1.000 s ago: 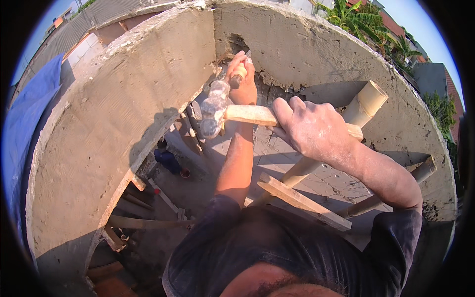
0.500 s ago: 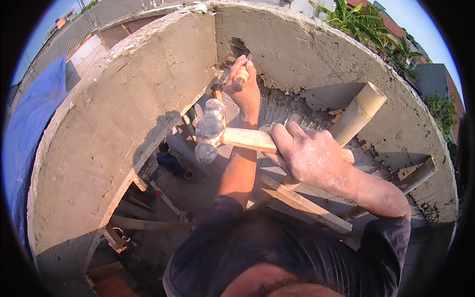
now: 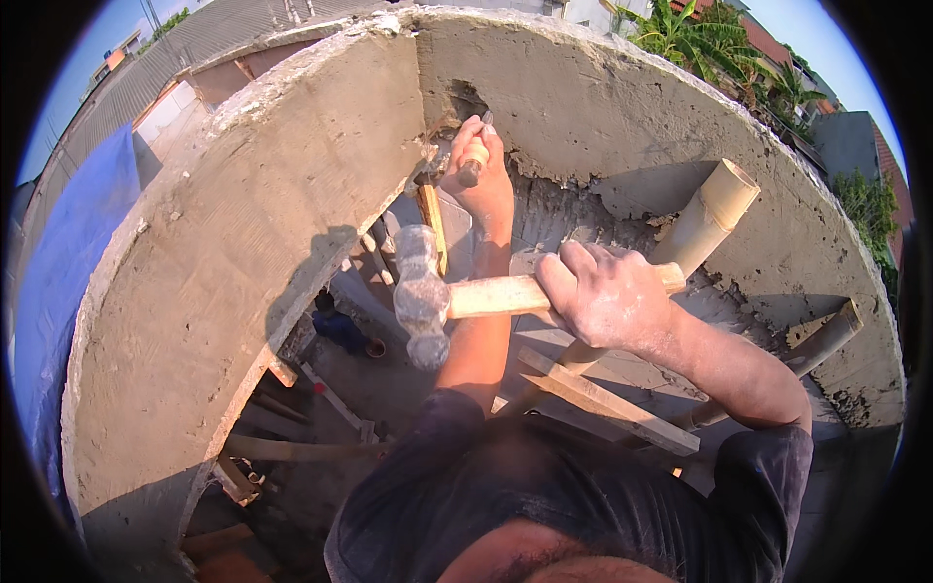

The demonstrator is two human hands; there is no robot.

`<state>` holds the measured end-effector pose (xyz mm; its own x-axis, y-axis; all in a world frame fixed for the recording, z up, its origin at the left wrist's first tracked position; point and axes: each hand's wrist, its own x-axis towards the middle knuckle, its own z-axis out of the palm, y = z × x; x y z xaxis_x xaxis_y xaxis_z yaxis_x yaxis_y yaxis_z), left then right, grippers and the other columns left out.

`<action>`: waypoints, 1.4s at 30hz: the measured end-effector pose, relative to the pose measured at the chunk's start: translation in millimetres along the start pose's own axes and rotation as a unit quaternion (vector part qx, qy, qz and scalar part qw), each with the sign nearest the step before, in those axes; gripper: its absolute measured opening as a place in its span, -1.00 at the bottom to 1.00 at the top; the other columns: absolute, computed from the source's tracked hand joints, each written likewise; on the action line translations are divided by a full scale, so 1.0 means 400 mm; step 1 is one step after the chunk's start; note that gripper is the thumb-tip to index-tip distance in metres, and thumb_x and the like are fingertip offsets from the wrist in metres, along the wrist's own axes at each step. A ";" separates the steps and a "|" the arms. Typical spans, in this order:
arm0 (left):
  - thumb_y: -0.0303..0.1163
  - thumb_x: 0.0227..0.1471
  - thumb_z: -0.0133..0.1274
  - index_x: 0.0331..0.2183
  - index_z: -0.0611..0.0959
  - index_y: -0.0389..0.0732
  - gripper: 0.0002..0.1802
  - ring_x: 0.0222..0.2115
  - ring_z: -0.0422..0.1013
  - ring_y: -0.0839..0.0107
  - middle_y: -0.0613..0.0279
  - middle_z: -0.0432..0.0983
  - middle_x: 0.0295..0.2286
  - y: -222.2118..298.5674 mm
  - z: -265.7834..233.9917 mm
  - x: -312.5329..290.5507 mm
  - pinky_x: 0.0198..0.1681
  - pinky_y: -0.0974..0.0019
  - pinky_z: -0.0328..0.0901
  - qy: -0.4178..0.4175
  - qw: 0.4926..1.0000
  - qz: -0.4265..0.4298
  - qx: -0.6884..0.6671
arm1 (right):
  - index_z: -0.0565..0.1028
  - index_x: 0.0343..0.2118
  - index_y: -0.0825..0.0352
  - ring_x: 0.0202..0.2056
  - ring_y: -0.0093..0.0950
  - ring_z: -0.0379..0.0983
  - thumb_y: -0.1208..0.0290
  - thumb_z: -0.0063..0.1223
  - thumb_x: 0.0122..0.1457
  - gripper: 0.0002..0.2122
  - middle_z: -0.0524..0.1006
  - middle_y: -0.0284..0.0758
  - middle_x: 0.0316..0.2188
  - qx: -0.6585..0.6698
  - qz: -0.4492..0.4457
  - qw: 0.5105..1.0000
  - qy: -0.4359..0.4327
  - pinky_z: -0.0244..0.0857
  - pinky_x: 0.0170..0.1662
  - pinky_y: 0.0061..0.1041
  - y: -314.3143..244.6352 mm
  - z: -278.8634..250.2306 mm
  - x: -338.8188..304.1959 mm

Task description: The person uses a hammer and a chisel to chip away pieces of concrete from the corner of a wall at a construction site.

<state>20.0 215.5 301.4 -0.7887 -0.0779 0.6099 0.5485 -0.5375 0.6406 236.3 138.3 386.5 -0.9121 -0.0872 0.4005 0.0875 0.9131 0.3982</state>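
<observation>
My left hand (image 3: 489, 189) is closed around a chisel (image 3: 470, 172), its butt end facing me and its tip toward the concrete wall (image 3: 573, 92). Just beyond the fingers, a rough broken hollow (image 3: 466, 97) shows in that wall near the inner corner. In my right hand (image 3: 614, 296) is a hammer (image 3: 422, 299), gripped by its wooden handle. Its dusty metal head hangs over my left forearm's left side, nearer to me than the chisel and apart from it.
A bamboo pole (image 3: 714, 214) rises at right, and another pole (image 3: 826, 340) leans farther right. A wooden beam (image 3: 607, 400) lies below my right forearm. Left of me the wall (image 3: 214, 253) curves round an opening; a person (image 3: 336, 325) is far below. A blue tarp (image 3: 83, 253) hangs outside.
The hammer's head has come back toward me, away from the chisel, and its handle lies more level. My left hand keeps its place with the chisel.
</observation>
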 end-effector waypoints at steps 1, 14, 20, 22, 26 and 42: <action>-0.51 0.13 0.23 -0.23 0.72 -0.37 -0.85 -0.26 0.59 0.35 0.06 0.68 -0.22 0.023 0.011 -0.001 -0.12 0.29 0.48 -0.009 1.000 -0.003 0.016 | 0.35 -0.30 0.33 -0.60 -0.31 0.55 0.22 0.13 0.19 -0.72 0.43 -0.28 -0.57 -0.003 0.070 0.995 -0.064 0.39 -0.61 -0.35 0.039 0.019 0.012; -0.48 0.11 0.27 -0.25 0.73 -0.38 -0.82 -0.36 0.58 0.40 0.10 0.70 -0.32 -0.007 0.010 -0.010 -0.22 0.34 0.48 0.005 0.999 0.020 0.044 | 0.35 -0.27 0.33 -0.54 -0.17 0.58 0.12 0.12 0.28 -0.67 0.51 -0.21 -0.54 0.091 0.175 0.974 -0.109 0.44 -0.56 -0.26 -0.033 -0.015 0.007; -0.52 0.12 0.26 -0.23 0.71 -0.37 -0.83 -0.30 0.58 0.37 0.10 0.68 -0.27 -0.033 0.008 -0.016 -0.17 0.34 0.48 0.010 0.999 0.044 0.025 | 0.35 -0.30 0.33 -0.48 -0.21 0.60 0.21 0.14 0.23 -0.71 0.51 -0.20 -0.50 0.047 0.165 0.982 -0.074 0.42 -0.56 -0.27 0.001 0.028 -0.003; -0.52 0.14 0.24 -0.22 0.69 -0.36 -0.84 -0.26 0.58 0.36 0.10 0.66 -0.24 -0.014 0.025 -0.004 -0.13 0.33 0.47 -0.007 1.000 -0.014 -0.022 | 0.34 -0.30 0.33 -0.52 -0.14 0.59 0.14 0.11 0.30 -0.67 0.56 -0.14 -0.47 0.054 0.212 0.969 -0.117 0.43 -0.53 -0.21 0.036 0.016 0.028; -0.48 0.12 0.27 -0.23 0.71 -0.40 -0.80 -0.34 0.59 0.38 0.09 0.69 -0.35 -0.012 0.001 -0.011 -0.17 0.31 0.49 0.004 1.000 -0.021 -0.020 | 0.33 -0.34 0.29 -0.59 -0.30 0.56 0.29 0.08 0.21 -0.79 0.43 -0.28 -0.51 0.112 0.043 0.993 0.002 0.35 -0.68 -0.27 -0.070 -0.011 -0.026; -0.41 0.05 0.28 -0.05 0.67 -0.20 -0.62 -0.16 0.63 0.18 0.03 0.67 -0.13 0.024 -0.117 0.023 -0.08 0.23 0.49 -0.176 0.975 0.042 0.129 | 0.44 -0.23 0.46 -0.61 -0.47 0.25 0.33 0.02 0.37 -0.77 0.35 -0.28 -0.67 0.480 0.474 0.732 0.089 0.18 -0.49 -0.40 -0.168 0.133 -0.186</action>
<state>5.0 170.2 291.5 -0.6179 0.2048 0.7591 0.6951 -0.3089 0.6492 277.1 104.8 286.0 -0.5490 0.7953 0.2570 0.2475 0.4484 -0.8589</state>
